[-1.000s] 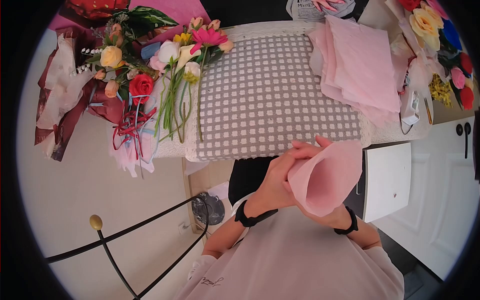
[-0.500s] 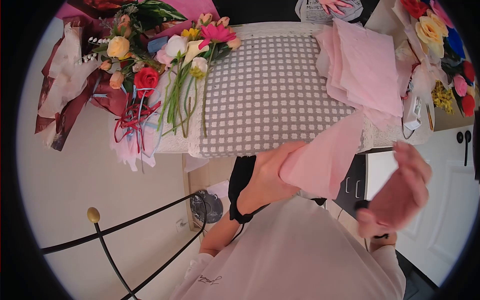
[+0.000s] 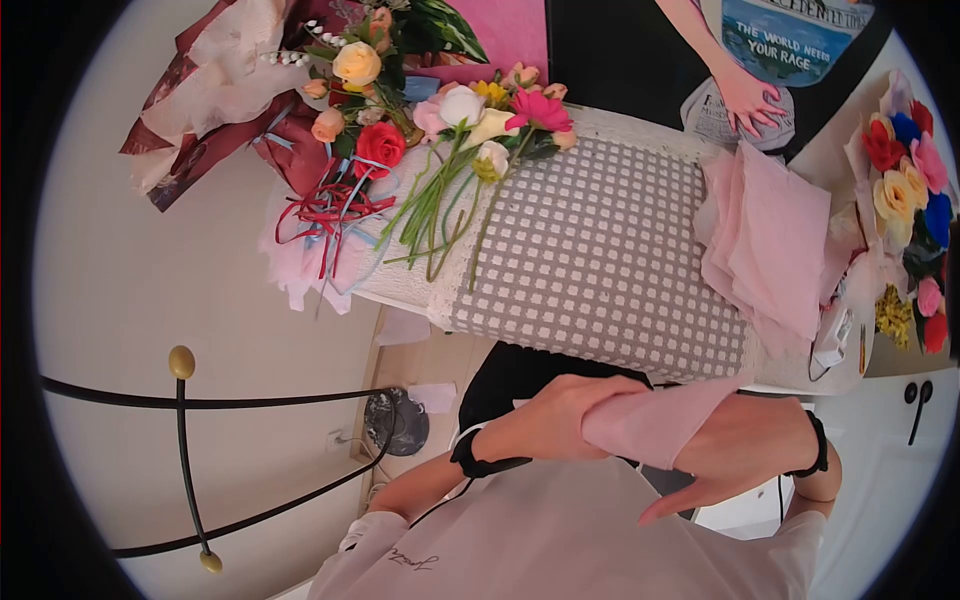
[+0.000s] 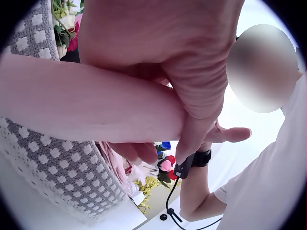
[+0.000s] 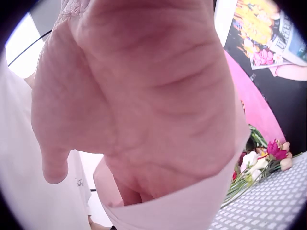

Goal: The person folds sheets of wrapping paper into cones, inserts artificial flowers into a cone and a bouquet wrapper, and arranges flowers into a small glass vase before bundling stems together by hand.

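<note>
A pink paper cone (image 3: pixel 645 425) is held in front of the torso. My left hand (image 3: pixel 570 410) grips its narrower part, fingers wrapped round the paper. At the cone's wide mouth is my right hand (image 3: pixel 745 450), its thumb stretched out to the side. In the right wrist view, the right palm (image 5: pixel 153 96) is flat and the fingers run down inside the paper (image 5: pixel 192 206), their tips hidden by it. The left wrist view shows the left hand (image 4: pixel 158 38) close up.
Beyond the hands lies a grey-and-white checked cushion (image 3: pixel 600 250). Stacked pink paper sheets (image 3: pixel 770 240) lie on its right, loose flowers (image 3: pixel 490 120) on its left. Bouquets flank both ends. A black metal rail (image 3: pixel 250 403) stands at lower left, near a white wall.
The right hand has swung in from the right, and its fingers are now in the cone's mouth. The cone has turned from facing up to pointing right. The head view has tilted.
</note>
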A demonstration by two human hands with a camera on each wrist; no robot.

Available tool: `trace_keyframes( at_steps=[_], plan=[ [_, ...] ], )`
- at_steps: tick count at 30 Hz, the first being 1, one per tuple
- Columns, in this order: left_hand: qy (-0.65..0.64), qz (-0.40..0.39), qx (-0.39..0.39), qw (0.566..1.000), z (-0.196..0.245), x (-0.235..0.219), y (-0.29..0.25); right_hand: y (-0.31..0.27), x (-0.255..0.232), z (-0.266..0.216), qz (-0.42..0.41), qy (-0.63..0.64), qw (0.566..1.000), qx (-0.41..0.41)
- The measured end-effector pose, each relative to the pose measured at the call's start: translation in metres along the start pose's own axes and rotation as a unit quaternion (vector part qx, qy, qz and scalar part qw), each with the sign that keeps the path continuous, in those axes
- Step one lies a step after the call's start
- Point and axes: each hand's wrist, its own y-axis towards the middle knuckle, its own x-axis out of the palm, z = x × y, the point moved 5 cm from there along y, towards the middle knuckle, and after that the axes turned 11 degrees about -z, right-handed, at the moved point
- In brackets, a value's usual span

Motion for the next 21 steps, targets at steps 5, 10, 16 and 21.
trace_keyframes(
  at_steps=[5, 10, 16, 21],
  plan=[
    [-0.023, -0.056, -0.037, 0.998, -0.005, -0.003, -0.011, 0.016, 0.017, 0.006, -0.104, 0.072, 0.991, 0.047],
    [-0.007, -0.022, -0.042, 0.999, -0.015, -0.013, -0.022, 0.034, 0.003, -0.002, -0.05, 0.073, 0.995, 0.043],
    [0.0, 0.03, -0.002, 1.0, -0.015, -0.036, -0.035, 0.064, -0.02, -0.008, -0.022, 0.051, 0.998, -0.007],
    [-0.032, 0.097, 0.0, 0.995, -0.008, -0.06, -0.047, 0.089, -0.046, -0.014, -0.037, 0.063, 0.997, -0.007]
  ],
)
